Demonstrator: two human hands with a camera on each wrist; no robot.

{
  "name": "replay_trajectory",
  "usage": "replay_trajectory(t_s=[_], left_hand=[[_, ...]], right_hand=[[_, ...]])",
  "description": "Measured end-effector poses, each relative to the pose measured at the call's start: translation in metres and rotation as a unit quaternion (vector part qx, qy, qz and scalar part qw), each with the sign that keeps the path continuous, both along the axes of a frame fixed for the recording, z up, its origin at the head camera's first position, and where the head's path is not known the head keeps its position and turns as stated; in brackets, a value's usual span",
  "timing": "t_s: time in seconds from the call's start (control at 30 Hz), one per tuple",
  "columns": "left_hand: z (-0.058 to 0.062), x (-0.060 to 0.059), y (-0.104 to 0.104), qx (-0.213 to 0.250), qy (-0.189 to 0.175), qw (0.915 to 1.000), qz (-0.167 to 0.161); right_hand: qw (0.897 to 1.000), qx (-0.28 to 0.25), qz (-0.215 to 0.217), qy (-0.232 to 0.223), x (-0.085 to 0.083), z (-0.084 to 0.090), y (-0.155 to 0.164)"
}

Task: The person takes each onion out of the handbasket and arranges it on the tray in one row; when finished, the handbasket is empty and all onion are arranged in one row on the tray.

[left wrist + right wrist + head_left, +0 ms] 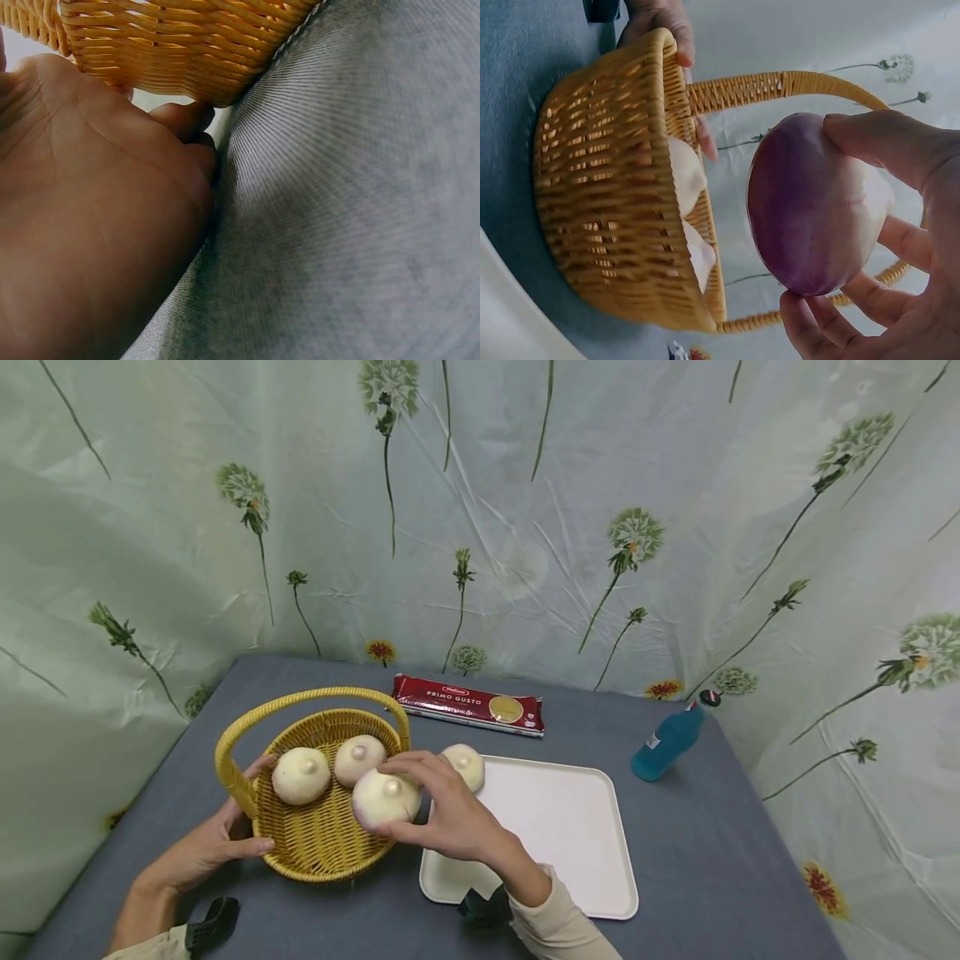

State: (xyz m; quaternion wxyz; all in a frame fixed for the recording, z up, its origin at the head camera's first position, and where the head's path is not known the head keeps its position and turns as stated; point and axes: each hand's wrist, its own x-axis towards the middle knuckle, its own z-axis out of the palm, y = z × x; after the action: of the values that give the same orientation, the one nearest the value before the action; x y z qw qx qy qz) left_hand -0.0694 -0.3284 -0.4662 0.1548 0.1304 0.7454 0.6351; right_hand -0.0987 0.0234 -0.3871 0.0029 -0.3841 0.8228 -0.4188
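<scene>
A yellow wicker basket (322, 847) with a hoop handle stands on the grey table and holds two pale turnips (301, 775) (359, 758). My right hand (417, 803) grips a third turnip (384, 799) over the basket's right rim. In the right wrist view this turnip (810, 206) shows a purple underside, with the basket (615, 195) beyond it. My left hand (242, 823) holds the basket's left side, thumb over the rim by the handle's base. The left wrist view has only my palm (82, 225) against the basket (172, 45). A fourth turnip (467, 765) lies on the white tray (562, 835).
The tray sits just right of the basket. A red pasta packet (468, 703) lies behind both, near the flowered curtain. A blue bottle (670, 739) leans at the far right. Grey cloth (720, 860) covers the table to its edges.
</scene>
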Motion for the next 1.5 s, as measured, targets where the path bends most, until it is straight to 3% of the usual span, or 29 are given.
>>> replay_trajectory(t_s=[1.13,1.5], left_hand=[[-0.001,0.003,-0.002,0.001,-0.007,1.0,-0.005],[-0.001,0.0,-0.001,0.013,-0.007,0.9998,-0.014]], right_hand=[[0.993,-0.05,-0.093,-0.047,-0.033,-0.003,0.075],[0.991,-0.03,-0.124,-0.045,-0.042,-0.002,0.097]])
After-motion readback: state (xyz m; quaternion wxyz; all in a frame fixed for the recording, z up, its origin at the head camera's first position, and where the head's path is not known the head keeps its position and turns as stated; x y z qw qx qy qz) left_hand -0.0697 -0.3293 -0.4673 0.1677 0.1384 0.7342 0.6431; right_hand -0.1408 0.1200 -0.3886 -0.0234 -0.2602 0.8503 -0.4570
